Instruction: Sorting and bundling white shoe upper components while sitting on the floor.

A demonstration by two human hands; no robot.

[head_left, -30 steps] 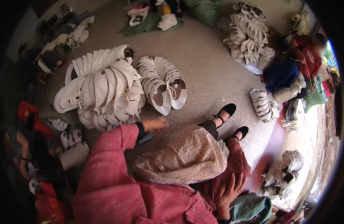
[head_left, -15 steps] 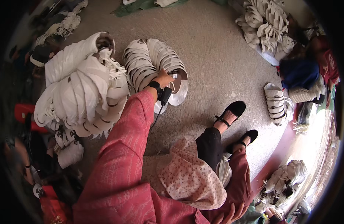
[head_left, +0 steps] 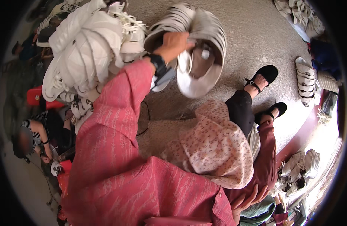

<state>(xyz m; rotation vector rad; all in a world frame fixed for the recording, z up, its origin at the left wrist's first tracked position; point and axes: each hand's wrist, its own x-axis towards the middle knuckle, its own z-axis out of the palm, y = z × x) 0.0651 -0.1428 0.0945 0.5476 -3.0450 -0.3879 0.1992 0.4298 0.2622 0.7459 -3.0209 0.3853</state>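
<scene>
My left hand (head_left: 174, 46), with a black watch on its wrist, is closed on the near end of a nested stack of white shoe uppers (head_left: 209, 28). Its fingers hook over the edge of the nearest shoe upper (head_left: 200, 84), whose brown lining, small white tag and white loop show. That piece is slightly blurred. A second row of uppers (head_left: 171, 19) stands alongside, partly behind the hand. Low in the view, my right hand (head_left: 250, 199) lies on the maroon trouser leg with its fingers spread and holds nothing.
A big heap of white shoe uppers (head_left: 83, 49) rises at left. Farther left, a person in a striped top (head_left: 38, 132) sits beside a red object (head_left: 34, 96). Smaller stacks (head_left: 305, 81) lie at right. Patterned cloth (head_left: 218, 150) covers my lap; black shoes (head_left: 265, 75) rest on the floor.
The view has shifted, moving the heap and stacks up in the picture. My left hand has tilted the near shoe upper, showing more of its inside. My right hand stays on the leg.
</scene>
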